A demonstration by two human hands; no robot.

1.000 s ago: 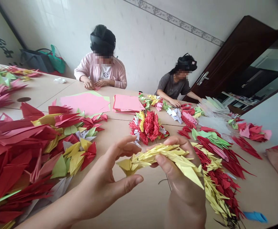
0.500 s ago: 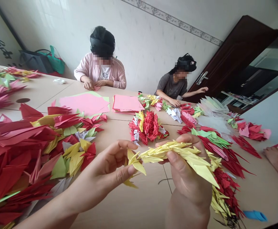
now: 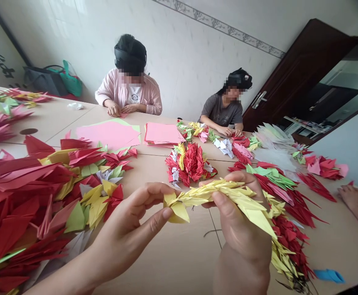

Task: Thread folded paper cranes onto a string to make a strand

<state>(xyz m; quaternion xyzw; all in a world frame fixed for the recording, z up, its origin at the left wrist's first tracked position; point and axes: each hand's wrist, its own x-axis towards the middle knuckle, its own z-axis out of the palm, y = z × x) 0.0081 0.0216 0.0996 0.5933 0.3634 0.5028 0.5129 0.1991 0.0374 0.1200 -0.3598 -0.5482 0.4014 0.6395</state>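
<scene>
Between my two hands stretches a strand of yellow folded paper cranes (image 3: 202, 192), packed closely one behind another. My right hand (image 3: 243, 237) is wrapped round its thicker end, thumb on top. At the strand's left tip, my left hand (image 3: 136, 225) pinches a yellow paper crane (image 3: 180, 211) between thumb and fingers. That crane's wings spread downward and touch the end of the strand. More yellow cranes (image 3: 279, 254) hang or lie just beyond my right wrist, beside a strand of red cranes (image 3: 289, 233); whether they join the held strand is hidden by my hand.
Loose red, pink, yellow and green cranes (image 3: 28, 196) are heaped at left. A bundle of red strands (image 3: 193, 164) lies mid-table, behind it stacked pink paper (image 3: 163, 133). Two co-workers sit opposite; another person's hand (image 3: 354, 200) rests at right, above a blue object (image 3: 329, 275).
My left hand has brought the yellow crane rightward against the strand's end. The strand in my right hand has barely shifted. The far-right co-worker's outstretched hand has come back to the table.
</scene>
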